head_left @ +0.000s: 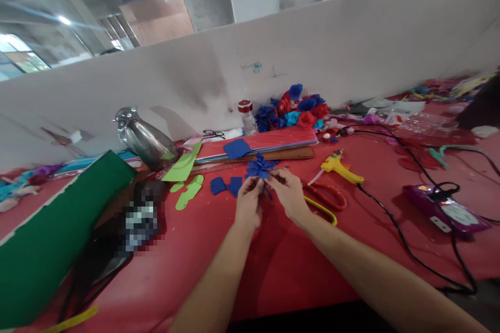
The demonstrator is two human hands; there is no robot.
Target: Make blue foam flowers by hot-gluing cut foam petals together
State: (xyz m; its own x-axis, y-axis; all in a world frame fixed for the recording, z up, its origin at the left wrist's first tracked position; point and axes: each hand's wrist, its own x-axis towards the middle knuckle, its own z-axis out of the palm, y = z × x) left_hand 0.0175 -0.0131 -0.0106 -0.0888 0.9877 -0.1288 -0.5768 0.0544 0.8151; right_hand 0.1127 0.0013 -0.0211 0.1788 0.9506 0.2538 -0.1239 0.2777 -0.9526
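Observation:
Between my two hands, over the middle of the red table, is a dark blue paper flower (259, 166) with its petals spread. My left hand (250, 200) pinches its underside from the left. From the right, my right hand (288, 192) grips the flower's near edge with thumb and fingers. Just left of it lie cut dark blue paper pieces (218, 186), and a blue paper square (237, 149) rests behind on a stack of sheets. Scissors with a red and yellow handle (331, 196) lie right beside my right hand, partly covered by it.
A yellow glue gun (341, 167) and its black cable lie right, near a purple power strip (447, 210). Behind are a heap of red and blue paper flowers (307, 119), a jar (247, 117) and a steel jug (146, 138). Green pieces (189, 192) and a green board (66, 234) are left.

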